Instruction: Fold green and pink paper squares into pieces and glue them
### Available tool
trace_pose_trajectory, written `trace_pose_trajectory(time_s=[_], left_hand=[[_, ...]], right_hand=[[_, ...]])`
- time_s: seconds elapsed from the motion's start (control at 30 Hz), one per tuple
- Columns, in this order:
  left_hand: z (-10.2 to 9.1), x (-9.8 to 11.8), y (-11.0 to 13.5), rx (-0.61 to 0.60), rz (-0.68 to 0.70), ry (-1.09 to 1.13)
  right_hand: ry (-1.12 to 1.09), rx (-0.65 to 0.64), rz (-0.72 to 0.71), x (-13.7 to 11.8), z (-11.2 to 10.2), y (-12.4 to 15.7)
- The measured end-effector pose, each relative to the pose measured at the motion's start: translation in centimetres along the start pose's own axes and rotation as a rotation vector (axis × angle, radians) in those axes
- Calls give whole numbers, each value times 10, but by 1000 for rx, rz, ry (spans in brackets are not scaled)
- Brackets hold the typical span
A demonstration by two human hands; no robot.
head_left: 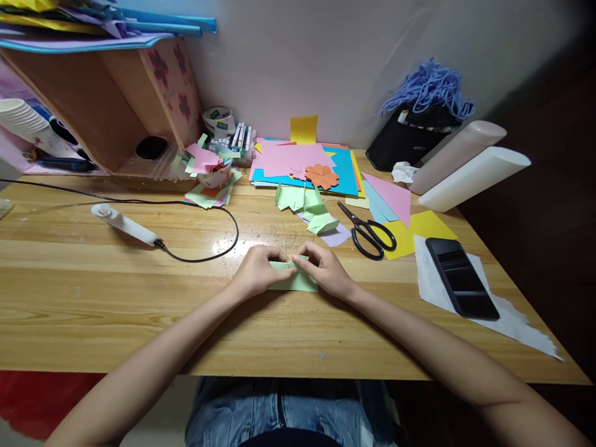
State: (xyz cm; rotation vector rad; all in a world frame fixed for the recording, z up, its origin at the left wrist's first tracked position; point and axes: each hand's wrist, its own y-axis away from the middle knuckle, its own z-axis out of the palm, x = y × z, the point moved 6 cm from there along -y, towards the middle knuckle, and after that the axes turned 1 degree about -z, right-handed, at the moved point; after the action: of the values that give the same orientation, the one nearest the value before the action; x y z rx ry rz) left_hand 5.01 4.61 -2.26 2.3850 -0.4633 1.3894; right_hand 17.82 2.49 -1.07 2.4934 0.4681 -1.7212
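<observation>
A light green piece of paper lies near the front middle of the wooden desk, with both hands on it. My left hand pinches its upper left part between thumb and fingers. Close beside, my right hand grips the paper's upper right part, its fingertips almost meeting those of the left. The fingers partly hide the upper edge. Just beyond the hands are several folded light green paper pieces and a lilac paper scrap. Black-handled scissors rest to their right.
Coloured paper sheets with an orange paper flower lie at the back. A phone sits on white paper at right. On the left are a white corded device, a cup of scraps and an open box.
</observation>
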Motion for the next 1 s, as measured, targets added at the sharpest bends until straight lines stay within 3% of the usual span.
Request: trace_pose_trajectory(time_s=[0.3,0.53,0.73,1.0], left_hand=[[-2,3,1,-8,-20,-5],[-14,20,2,1,63,83],[-27,19,1,-26,20,218],[-24,12,-2,22,68,110]], right_hand=[[-85,-14,54,6,0,-2],[-31,120,59,14,-16,-5],[-36,233,75,23,-29,-7],[-55,110,76,18,-19,-6]])
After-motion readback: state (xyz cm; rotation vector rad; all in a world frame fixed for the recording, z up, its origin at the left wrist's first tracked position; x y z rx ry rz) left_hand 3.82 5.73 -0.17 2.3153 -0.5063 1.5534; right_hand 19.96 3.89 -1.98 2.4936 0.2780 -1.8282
